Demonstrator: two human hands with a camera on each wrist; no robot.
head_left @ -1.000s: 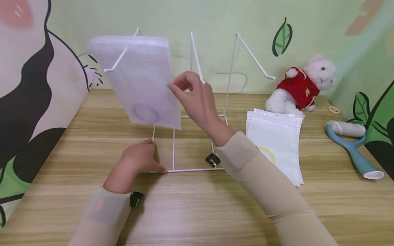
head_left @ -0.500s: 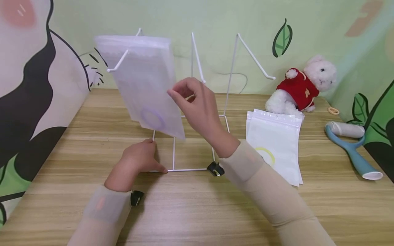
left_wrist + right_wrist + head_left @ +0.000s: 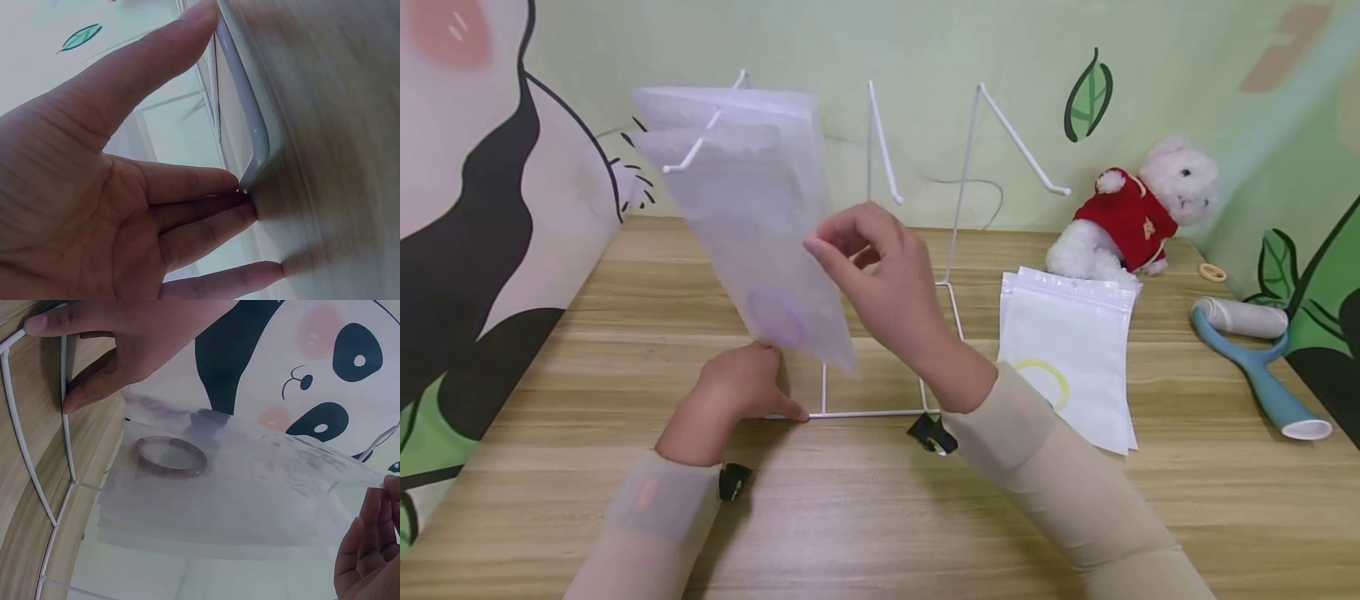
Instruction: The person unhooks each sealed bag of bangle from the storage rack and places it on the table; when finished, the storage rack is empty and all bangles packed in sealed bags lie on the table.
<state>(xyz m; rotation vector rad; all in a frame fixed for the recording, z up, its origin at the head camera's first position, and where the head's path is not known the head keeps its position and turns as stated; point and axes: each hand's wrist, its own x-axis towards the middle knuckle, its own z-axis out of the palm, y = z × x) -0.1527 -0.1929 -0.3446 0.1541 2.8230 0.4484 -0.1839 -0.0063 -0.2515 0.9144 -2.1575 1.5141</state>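
In the head view, several frosted zip bags (image 3: 745, 192) hang on the left hook (image 3: 703, 137) of a white wire rack (image 3: 872, 414). My right hand (image 3: 887, 283) pinches the right edge of the front bag between thumb and index finger. This bag tilts away from those behind it, its top around the hook's outer part. A bangle-like ring (image 3: 172, 455) shows through it, purple in the head view. At the rack's front left base corner my left hand (image 3: 730, 387) rests, thumb (image 3: 156, 56) and fingers (image 3: 206, 240) extended against the wire.
Two white zip bags (image 3: 1067, 333), the upper with a yellow ring, lie right of the rack. Behind them sits a plush toy (image 3: 1120, 208) in red. A small ring (image 3: 1212, 272) and a lint roller (image 3: 1262, 358) lie far right. The middle hook (image 3: 883, 142) and right hook (image 3: 1022, 137) hold nothing.
My right hand has moved down and towards me with the front bag's edge. That bag has slid outward along the hook, parting from those behind it. My left hand has stayed put.
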